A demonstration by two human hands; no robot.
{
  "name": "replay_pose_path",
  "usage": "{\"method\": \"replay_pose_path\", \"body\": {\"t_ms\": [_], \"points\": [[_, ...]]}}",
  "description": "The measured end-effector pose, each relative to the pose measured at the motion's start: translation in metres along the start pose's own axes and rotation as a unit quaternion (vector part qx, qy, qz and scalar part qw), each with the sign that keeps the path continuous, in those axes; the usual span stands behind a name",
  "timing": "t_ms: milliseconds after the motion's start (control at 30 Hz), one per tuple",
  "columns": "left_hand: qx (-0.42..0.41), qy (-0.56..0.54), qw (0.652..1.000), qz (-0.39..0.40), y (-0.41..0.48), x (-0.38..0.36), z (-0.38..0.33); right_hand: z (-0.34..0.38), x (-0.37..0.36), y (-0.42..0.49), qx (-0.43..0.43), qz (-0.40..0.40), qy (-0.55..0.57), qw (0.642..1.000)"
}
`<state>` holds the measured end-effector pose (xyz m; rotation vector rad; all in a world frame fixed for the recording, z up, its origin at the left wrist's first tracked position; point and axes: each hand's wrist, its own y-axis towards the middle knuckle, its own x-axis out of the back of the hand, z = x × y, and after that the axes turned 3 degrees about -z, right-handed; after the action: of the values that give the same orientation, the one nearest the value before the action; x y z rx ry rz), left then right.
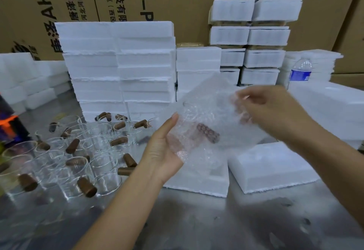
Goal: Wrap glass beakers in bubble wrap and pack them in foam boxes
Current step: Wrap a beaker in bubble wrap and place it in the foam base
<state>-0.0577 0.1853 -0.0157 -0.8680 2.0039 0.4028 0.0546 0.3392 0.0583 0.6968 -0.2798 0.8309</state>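
Midair, bubble wrap (pixel 208 111) around beaker (pixel 204 133) between hands: left hand (pixel 165 147) cradles underneath, right hand (pixel 264 109) pinches top.

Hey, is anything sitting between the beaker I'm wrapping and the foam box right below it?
Nothing visible does. The beaker in bubble wrap hangs over the foam box, though the wrap hides most of its top.
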Motion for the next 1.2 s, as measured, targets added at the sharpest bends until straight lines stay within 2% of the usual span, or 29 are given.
{"method": "replay_pose_path", "body": {"t_ms": [67, 100, 133, 167, 233, 300, 333, 567, 833, 1000, 1200], "points": [[-0.018, -0.031, 0.999, -0.02, -0.001, 0.0, 0.003, -0.01, 0.002, -0.002, 0.03, -0.214, 0.073, 0.974], [-0.024, -0.045, 0.998, -0.029, 0.0, 0.001, 0.003, -0.015, 0.001, -0.005, 0.009, -0.254, 0.115, 0.96], [-0.029, -0.056, 0.998, -0.029, 0.0, 0.001, 0.003, -0.02, -0.003, -0.009, -0.036, -0.25, 0.147, 0.956], [-0.029, -0.064, 0.997, -0.023, -0.001, -0.002, 0.004, -0.024, -0.008, -0.013, -0.095, -0.205, 0.168, 0.959], [-0.027, -0.077, 0.996, -0.025, -0.001, -0.005, 0.008, -0.029, -0.018, -0.021, -0.196, -0.063, 0.209, 0.956], [-0.029, -0.086, 0.996, -0.024, 0.0, -0.008, 0.012, -0.03, -0.025, -0.027, -0.227, 0.049, 0.24, 0.943], [-0.032, -0.087, 0.996, -0.017, 0.001, -0.01, 0.014, -0.029, -0.027, -0.028, -0.225, 0.065, 0.244, 0.941], [-0.028, -0.087, 0.995, 0.035, 0.0, -0.012, 0.021, -0.017, -0.033, -0.005, -0.178, -0.041, 0.3, 0.936], [-0.021, -0.071, 0.995, 0.064, 0.0, -0.009, 0.024, 0.001, -0.019, 0.017, -0.146, -0.052, 0.356, 0.922], [0.012, -0.056, 0.996, 0.072, -0.002, -0.01, 0.032, 0.009, -0.016, 0.026, -0.113, -0.053, 0.338, 0.933], [-0.002, -0.044, 0.994, 0.104, -0.006, -0.008, 0.031, 0.009, -0.018, 0.032, -0.116, -0.065, 0.322, 0.937]]}}
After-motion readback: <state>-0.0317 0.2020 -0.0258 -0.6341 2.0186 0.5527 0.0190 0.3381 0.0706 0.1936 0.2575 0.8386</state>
